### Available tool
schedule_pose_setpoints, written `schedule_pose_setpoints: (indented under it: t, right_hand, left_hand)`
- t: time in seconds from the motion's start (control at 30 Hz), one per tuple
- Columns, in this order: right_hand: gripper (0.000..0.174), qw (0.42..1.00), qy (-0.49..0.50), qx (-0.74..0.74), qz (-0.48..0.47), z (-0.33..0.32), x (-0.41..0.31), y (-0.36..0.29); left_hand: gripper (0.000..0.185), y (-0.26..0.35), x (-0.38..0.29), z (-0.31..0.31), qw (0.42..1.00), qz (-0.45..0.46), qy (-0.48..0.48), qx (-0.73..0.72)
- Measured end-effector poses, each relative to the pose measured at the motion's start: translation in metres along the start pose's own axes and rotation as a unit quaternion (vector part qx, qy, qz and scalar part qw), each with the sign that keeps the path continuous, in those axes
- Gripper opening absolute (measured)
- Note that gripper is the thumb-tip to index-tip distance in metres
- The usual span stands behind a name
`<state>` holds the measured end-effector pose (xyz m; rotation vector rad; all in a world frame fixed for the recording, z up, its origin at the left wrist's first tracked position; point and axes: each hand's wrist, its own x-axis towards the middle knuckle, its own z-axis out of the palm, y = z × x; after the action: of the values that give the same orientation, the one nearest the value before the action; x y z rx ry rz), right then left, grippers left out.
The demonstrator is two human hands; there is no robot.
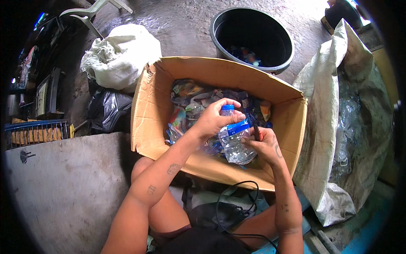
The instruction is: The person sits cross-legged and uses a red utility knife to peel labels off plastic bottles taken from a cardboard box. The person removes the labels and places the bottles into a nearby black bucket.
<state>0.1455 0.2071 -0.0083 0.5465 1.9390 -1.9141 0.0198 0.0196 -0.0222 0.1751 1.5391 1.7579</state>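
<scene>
A clear plastic bottle (238, 144) with a blue cap (227, 108) and a blue label is held over an open cardboard box (285, 127). My left hand (219, 116) grips its neck and shoulder, fingers curled around beside the cap. My right hand (263, 139) holds a tool with a red-orange handle (260, 136) and a dark upper part, probably a knife or cutter, and its thumb touches the bottle's lower side. Inside the box, below both hands, lie crumpled plastic bottles and wrappers (196, 106), with an orange-and-white cup or bottle (265, 109) near the right wall.
Beyond the box stands a round black tub (219, 38) with some caps at its bottom. A white woven sack (320, 133) holding clear bottles (344, 139) is at the right. At the left are a bundled white sack (127, 57), a black plastic bag (111, 109) and a grey board (63, 190).
</scene>
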Motion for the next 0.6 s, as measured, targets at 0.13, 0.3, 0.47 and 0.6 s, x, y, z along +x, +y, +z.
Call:
schedule_pose_setpoints:
  t: [0.13, 0.3, 0.47, 0.6]
  right_hand:
    - [0.018, 0.983, -0.004, 0.159, 0.096, 0.015, 0.001, 0.002]
    - [0.02, 0.989, 0.013, 0.083, 0.123, 0.025, 0.002, -0.006]
    - [0.025, 0.977, 0.1, -0.143, -0.122, 0.043, -0.01, -0.018]
    - [0.031, 0.938, 0.097, -0.26, -0.207, 0.039, -0.018, -0.02]
  left_hand:
    - [0.038, -0.005, 0.007, -0.003, 0.965, 0.043, 0.088, 0.245]
    - [0.03, -0.015, 0.022, -0.017, 0.958, 0.063, 0.168, 0.224]
    - [0.032, -0.026, 0.03, -0.024, 0.986, 0.011, 0.154, 0.067]
    - [0.035, -0.023, 0.028, -0.024, 0.984, -0.032, 0.103, 0.141]
